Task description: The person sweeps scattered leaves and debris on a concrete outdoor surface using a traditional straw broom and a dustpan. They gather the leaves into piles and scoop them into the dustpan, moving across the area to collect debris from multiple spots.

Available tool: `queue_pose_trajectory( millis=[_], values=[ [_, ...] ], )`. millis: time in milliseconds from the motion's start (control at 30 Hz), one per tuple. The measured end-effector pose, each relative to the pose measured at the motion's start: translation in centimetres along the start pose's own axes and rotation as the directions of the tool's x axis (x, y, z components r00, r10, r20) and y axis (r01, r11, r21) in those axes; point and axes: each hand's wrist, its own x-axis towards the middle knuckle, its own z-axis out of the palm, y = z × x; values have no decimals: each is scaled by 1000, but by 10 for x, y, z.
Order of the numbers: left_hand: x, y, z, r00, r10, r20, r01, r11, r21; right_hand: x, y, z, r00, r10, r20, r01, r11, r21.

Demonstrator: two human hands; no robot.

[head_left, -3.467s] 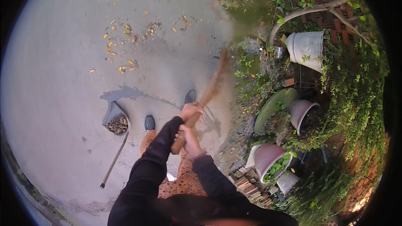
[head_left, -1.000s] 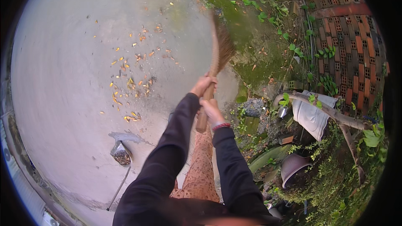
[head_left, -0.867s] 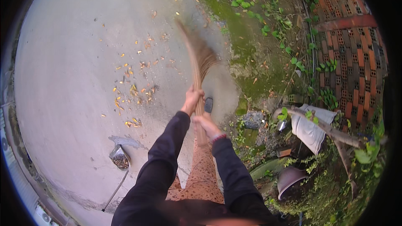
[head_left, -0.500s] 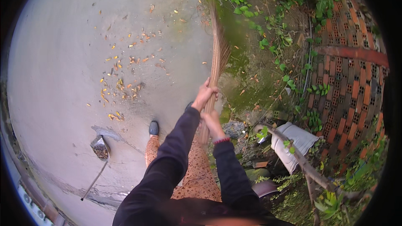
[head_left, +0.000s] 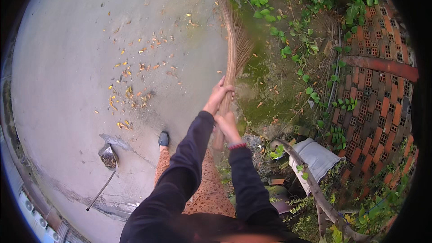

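the broom stands near the middle of the view, its straw bristles fanned out far from the person over the edge where grey concrete ground meets a mossy green patch. its wooden handle runs back toward the body. the left hand grips the handle farther up, fingers wrapped tight around it; the right hand clamps the handle just nearer, fingers closed on it too, the two hands touching. left of the broom lie scattered dry leaves on the concrete. nearer and farther left rests a dustpan with a long handle. to the right, green vines creep toward a brick lattice wall, with a white sack near it.
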Motion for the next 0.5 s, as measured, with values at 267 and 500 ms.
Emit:
queue_pose_trajectory(
  millis=[267, 500],
  values=[
    [-16, 8, -31, 935, 130, -331, -116, 991, 61, 2, -9, -19, 932, 136, 336, -150, 989, 17],
    [-94, -51, 61, 987, 82, -136, -42, 961, 272, -126, 7, -59, 984, 167, 68, -180, 944, 278]
  ],
)
